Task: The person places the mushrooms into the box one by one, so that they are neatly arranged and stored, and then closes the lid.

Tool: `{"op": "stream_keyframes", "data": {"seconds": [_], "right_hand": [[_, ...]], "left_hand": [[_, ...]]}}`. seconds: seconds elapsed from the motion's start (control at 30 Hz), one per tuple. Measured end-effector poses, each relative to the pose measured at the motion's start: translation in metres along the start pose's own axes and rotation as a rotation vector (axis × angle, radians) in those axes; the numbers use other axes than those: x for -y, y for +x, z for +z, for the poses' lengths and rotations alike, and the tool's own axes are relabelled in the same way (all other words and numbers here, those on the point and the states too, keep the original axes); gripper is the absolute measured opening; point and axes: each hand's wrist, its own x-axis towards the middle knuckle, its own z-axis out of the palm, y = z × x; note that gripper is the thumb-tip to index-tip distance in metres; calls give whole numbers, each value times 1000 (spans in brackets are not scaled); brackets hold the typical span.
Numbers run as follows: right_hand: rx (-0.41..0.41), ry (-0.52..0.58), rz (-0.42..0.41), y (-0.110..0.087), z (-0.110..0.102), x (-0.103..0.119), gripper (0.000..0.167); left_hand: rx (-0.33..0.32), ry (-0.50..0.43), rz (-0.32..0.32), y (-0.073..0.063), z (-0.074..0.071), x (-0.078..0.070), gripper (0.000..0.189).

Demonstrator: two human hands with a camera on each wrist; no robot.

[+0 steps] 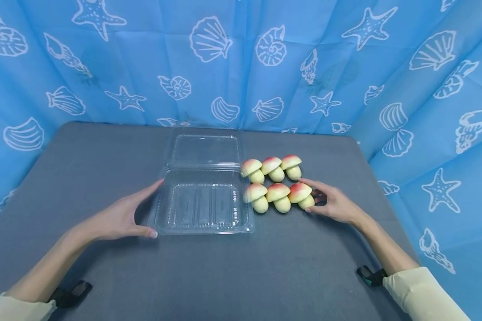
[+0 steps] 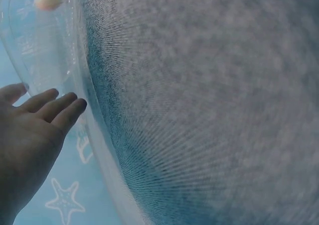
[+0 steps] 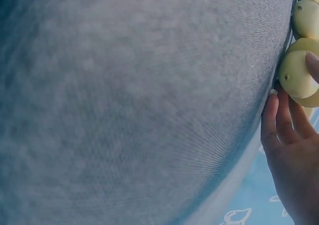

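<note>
A clear plastic clamshell box [image 1: 201, 232] lies unfolded on the table, its lid [image 1: 205, 149] laid back. Along its left edge my left hand [image 1: 122, 218] rests, index fingertip by the rim and thumb by the front corner; its fingers [image 2: 55, 108] look straight in the left wrist view. Two rows of toy mushrooms [image 1: 278, 191] with red-yellow caps and pale stems stand right of the box. My right hand [image 1: 335, 204] holds the front row's rightmost toy mushroom [image 1: 300, 192] between thumb and fingers. Its thumb lies over the pale stem [image 3: 297, 75] in the right wrist view.
A grey cloth covers the table [image 1: 241, 276]. Behind and to the right hangs a blue curtain [image 1: 241, 67] with white shells and starfish. Black wrist devices [image 1: 72, 294] sit on both forearms. The leftmost mushrooms stand close beside the box's right edge.
</note>
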Motion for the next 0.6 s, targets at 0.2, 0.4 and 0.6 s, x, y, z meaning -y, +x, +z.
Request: {"op": "stream_keyframes", "data": {"seconds": [0.2,0.4,0.6], "right_hand": [[-4,57,-5,0,-1,-6,78],[4,138,-1,-2,-4,-5,76],[-23,197,37,-5,-13,5,77]], "left_hand": [[-1,6,19,-1,0,0,123],[-2,7,31,0,0,0,124],[9,-2,17,0,0,-1,123]]}}
